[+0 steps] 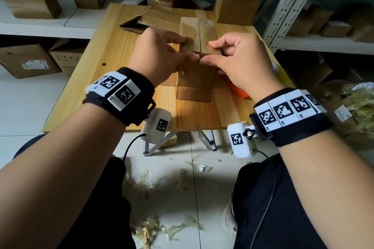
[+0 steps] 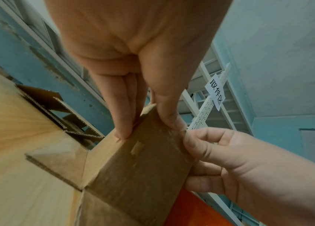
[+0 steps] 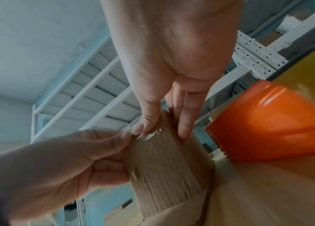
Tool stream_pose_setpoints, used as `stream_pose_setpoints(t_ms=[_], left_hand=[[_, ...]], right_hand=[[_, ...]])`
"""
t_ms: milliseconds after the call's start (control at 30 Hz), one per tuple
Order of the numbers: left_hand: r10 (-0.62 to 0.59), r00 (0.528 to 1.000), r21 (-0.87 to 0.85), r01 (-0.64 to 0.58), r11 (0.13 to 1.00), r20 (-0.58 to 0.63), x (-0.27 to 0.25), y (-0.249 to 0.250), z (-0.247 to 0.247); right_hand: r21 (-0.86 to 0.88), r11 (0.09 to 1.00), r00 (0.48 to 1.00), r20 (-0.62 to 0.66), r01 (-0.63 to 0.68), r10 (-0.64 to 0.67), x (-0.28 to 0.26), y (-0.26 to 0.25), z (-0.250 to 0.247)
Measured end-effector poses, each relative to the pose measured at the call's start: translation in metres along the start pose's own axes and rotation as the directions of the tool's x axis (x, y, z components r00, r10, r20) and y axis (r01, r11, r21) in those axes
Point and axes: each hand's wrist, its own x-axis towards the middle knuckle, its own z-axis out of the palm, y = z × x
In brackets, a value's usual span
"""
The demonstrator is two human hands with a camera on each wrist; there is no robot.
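Note:
A small brown cardboard box [image 1: 194,85] stands upright on the wooden table [image 1: 81,87], its top flaps [image 1: 199,34] folded shut. My left hand [image 1: 189,48] pinches the box's top left edge, thumb on the near face and fingers over the top. My right hand [image 1: 207,51] pinches the top right edge the same way, and the two thumbs touch. From the left wrist view, my left hand [image 2: 149,130] grips the box [image 2: 143,168]. The right wrist view has my right hand [image 3: 161,132] on the box [image 3: 162,168], with glossy clear tape [image 3: 152,135] under its thumb.
An orange tape dispenser [image 1: 238,89] lies on the table just right of the box, partly hidden by my right hand. Flattened cardboard [image 1: 157,20] and an open box [image 1: 234,0] sit at the table's far end. A white metal shelf post [image 1: 289,2] stands right. Tape scraps [image 1: 162,178] litter the floor.

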Motion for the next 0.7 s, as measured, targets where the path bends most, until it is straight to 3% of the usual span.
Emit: stream_pose_setpoints(t_ms=[333,433,567,700], left_hand=[[0.030,0.986,-0.104,-0.014,0.994,0.161,0.006,-0.012,-0.011],[0.055,0.981,-0.101,-0.036,0.994,0.188,0.006,-0.013,-0.014],[0.133,0.979,0.087,-0.147,0.985,0.151,0.004,-0.012,-0.014],[0.166,0.984,0.130,-0.174,0.976,0.066,0.001,-0.009,-0.009]], right_hand=[[0.208,0.968,0.976,0.193,-0.140,0.100,0.001,0.001,-0.011],[0.046,0.995,0.992,0.088,-0.093,0.089,-0.005,-0.008,-0.005],[-0.268,0.963,0.996,-0.086,0.000,-0.024,-0.005,-0.016,0.010],[-0.157,0.987,0.999,-0.019,-0.030,0.027,0.006,-0.010,0.006]])
